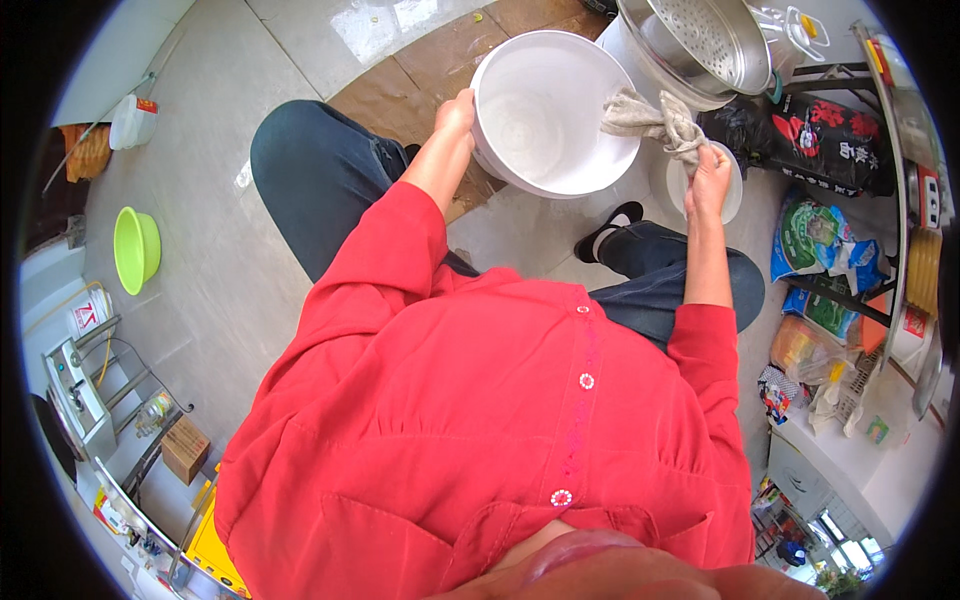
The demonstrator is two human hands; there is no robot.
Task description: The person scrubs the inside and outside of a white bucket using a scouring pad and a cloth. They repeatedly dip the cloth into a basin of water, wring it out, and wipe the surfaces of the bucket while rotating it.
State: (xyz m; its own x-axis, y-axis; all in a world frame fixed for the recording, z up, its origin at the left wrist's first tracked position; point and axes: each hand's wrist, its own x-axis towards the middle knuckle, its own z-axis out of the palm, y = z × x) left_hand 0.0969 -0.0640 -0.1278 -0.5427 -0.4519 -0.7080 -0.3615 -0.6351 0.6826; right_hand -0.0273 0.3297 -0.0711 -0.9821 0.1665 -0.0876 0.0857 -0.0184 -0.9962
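My left hand grips the near left side of a large white plastic bucket, whose open mouth faces up towards me; its inside looks wet or shiny at the bottom. In my right hand is a twisted grey-beige cloth, its loose end lying over the bucket's right rim. Beneath that hand stands a smaller white container on the floor. The fingers of both hands are partly hidden.
A steel steamer pot with a perforated insert stands at the upper right. Black plastic bags and blue-green sacks lie by a metal rack. Flattened cardboard covers floor ahead. A green basin is far left.
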